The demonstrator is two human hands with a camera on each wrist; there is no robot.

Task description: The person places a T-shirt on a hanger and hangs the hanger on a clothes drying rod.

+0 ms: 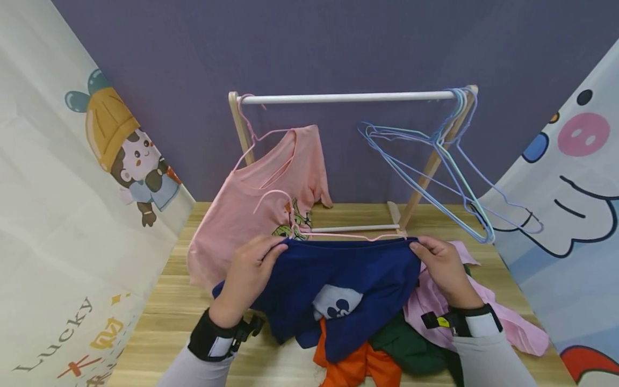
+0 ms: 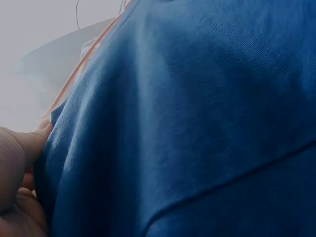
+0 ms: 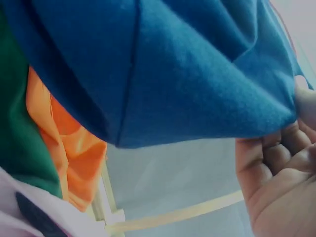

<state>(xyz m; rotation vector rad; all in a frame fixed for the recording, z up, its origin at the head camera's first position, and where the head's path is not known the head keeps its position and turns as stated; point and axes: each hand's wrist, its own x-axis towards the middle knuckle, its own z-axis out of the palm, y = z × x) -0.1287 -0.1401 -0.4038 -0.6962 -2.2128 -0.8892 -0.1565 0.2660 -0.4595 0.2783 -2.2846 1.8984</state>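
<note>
A navy blue garment point(image 1: 377, 269) with a white cartoon-face patch hangs stretched between my hands. At its top left corner my left hand point(image 1: 249, 271) pinches the cloth between thumb and fingers. My right hand point(image 1: 445, 271) pinches the top right corner the same way. A pink hanger point(image 1: 338, 234) lies along the garment's upper edge, its hook point(image 1: 273, 192) standing up at the left; part of it is hidden by the cloth. In the left wrist view the hanger's pink wire point(image 2: 74, 74) runs up from beside my thumb. Curled fingers point(image 3: 284, 153) hold the blue cloth in the right wrist view.
Behind stands a rack with a white rail point(image 1: 348, 98). A pink T-shirt point(image 1: 251, 215) hangs on a hanger at its left end, several bare hangers point(image 1: 435, 140) at its right. Orange point(image 1: 358, 365), dark green point(image 1: 406, 344) and pink clothes point(image 1: 512, 317) lie piled on the wooden table point(image 1: 159, 328).
</note>
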